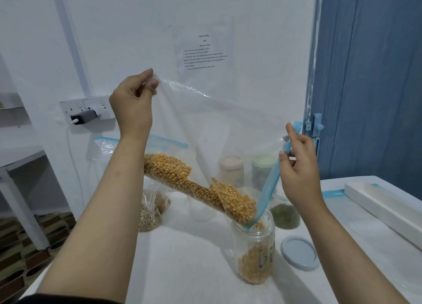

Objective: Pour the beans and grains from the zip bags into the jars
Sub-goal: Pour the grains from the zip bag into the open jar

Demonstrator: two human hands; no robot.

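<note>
White table [187, 258] mid-pour: left hand [132, 103] pinches zip bag [205, 125] corner high, right hand [299, 166] pinches zipper edge, corn [201, 187] funnelling into jar [255, 249] near table centre; next likely lift and shake out remainder.

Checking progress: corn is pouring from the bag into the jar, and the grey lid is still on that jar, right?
Not quite. The head view shows the corn pouring from the bag into the jar, but the grey lid is off, lying on the table right of it.
</note>
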